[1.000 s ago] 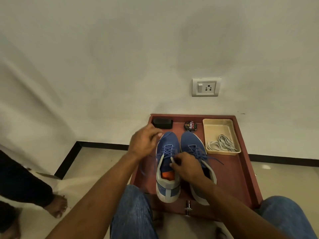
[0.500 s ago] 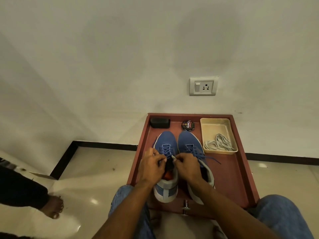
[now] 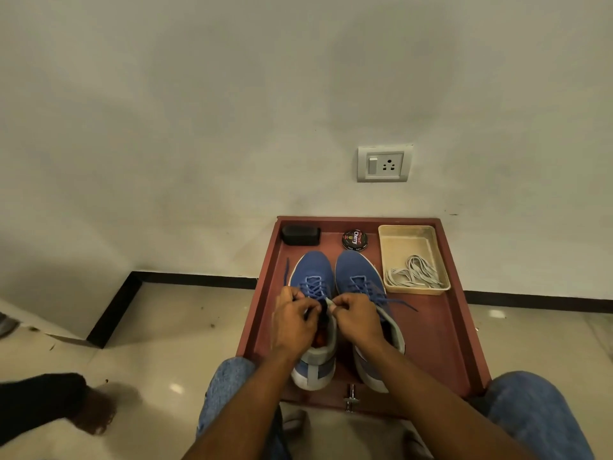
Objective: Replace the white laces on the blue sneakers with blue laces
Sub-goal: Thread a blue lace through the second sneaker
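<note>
Flanking one tongue, two hands [image 3: 295, 322] [image 3: 356, 318] pinch two sneakers' [image 3: 315, 293] [image 3: 358, 277] lace.

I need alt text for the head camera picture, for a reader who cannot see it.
Two hands, left hand and right hand, pinch the blue lace at the top of the left blue sneaker on a red tray. The white laces lie in a beige box.

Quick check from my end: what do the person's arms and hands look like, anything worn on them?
Both forearms are bare right down to the frame edge: no sleeves show. The left hand and right hand carry no gloves, and no watch, ring or band is visible on the wrists or fingers. No cables or markings either. Below the arms, blue denim jeans cover both knees.
</note>
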